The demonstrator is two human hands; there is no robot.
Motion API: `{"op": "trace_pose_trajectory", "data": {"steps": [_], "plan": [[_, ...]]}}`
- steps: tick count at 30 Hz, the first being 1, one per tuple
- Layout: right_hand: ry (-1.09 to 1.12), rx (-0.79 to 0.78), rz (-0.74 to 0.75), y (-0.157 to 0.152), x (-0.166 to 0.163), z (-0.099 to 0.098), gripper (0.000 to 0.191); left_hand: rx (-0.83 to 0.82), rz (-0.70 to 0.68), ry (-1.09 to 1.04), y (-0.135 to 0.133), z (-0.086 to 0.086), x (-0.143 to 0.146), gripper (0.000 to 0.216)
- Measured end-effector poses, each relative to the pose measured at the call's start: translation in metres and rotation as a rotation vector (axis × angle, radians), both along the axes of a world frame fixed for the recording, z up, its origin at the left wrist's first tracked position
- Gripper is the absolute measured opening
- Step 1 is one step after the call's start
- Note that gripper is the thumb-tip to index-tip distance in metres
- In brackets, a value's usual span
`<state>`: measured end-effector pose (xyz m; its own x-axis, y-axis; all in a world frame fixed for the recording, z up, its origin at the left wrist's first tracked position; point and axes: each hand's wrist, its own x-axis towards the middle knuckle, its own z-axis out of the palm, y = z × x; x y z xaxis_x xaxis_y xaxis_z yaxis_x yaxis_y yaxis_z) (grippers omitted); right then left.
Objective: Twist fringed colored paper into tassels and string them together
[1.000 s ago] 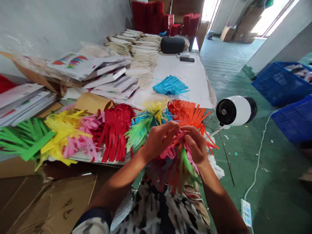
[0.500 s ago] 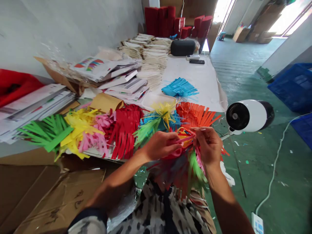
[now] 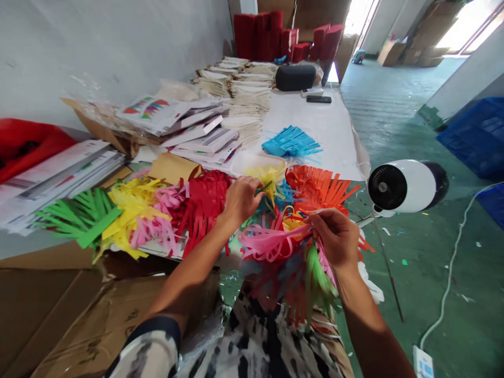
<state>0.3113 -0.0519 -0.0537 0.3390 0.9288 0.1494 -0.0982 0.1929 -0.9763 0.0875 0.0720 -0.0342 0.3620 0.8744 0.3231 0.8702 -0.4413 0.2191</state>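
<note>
My right hand (image 3: 334, 237) is closed on a bundle of fringed paper strips (image 3: 283, 262) in pink, red, green and orange, held over my lap. My left hand (image 3: 241, 198) has reached out to the table edge and pinches a green fringed strip in the yellow, green and blue fringed pile (image 3: 268, 184). Beside it lie a red fringe pile (image 3: 202, 207) and an orange fringe pile (image 3: 315, 184).
Along the table lie green (image 3: 79, 215), yellow (image 3: 126, 207), pink (image 3: 157, 220) and blue (image 3: 289, 142) fringe piles, stacks of printed sheets (image 3: 189, 131) and a black case (image 3: 295, 77). A small white fan (image 3: 405, 186) stands on the right. Cardboard (image 3: 59, 310) lies lower left; blue crates (image 3: 476, 136) sit far right.
My left hand let go of the bundle and moved up-left to the mixed pile on the table. The right hand keeps holding the bundle, whose pink strips now fan out leftward.
</note>
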Motion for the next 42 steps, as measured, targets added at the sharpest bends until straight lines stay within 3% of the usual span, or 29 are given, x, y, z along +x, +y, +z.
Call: {"op": "trace_pose_trajectory", "data": {"steps": [3,9,14,17,22,24,27,30,37,42], "plan": [[-0.03,0.001,-0.014,-0.001,0.004,-0.003,0.023,0.115,-0.016,0.039,-0.001,-0.005,0.006,0.023],[-0.022,0.027,-0.021,0.0,0.007,-0.007,0.023,0.195,-0.413,0.139,-0.002,-0.015,0.01,0.016],[-0.039,0.014,-0.026,-0.001,0.007,-0.006,0.025,0.239,-0.486,0.236,0.003,-0.022,0.015,0.015],[-0.045,0.019,-0.023,-0.002,0.007,-0.005,0.024,0.2,-0.492,0.067,0.009,-0.018,0.017,0.012],[-0.117,0.046,-0.066,-0.002,0.007,-0.002,0.026,-0.087,-0.372,-0.644,0.026,0.007,0.019,0.015],[-0.144,0.061,-0.084,-0.001,0.007,-0.001,0.027,-0.151,-0.313,-0.776,0.026,0.019,0.021,0.016],[-0.167,0.077,-0.12,0.001,0.006,0.002,0.026,-0.13,-0.355,-0.766,0.013,0.033,0.027,0.015],[-0.164,0.083,-0.194,0.003,0.003,0.008,0.026,-0.22,-0.45,-0.796,-0.008,0.036,0.038,0.016],[-0.129,0.084,-0.24,0.004,0.002,0.016,0.025,-0.297,-0.59,-0.739,-0.041,0.022,0.058,0.012],[-0.138,0.057,-0.203,0.003,0.007,0.01,0.024,-0.309,-0.596,-0.692,-0.05,0.016,0.058,0.012]]}}
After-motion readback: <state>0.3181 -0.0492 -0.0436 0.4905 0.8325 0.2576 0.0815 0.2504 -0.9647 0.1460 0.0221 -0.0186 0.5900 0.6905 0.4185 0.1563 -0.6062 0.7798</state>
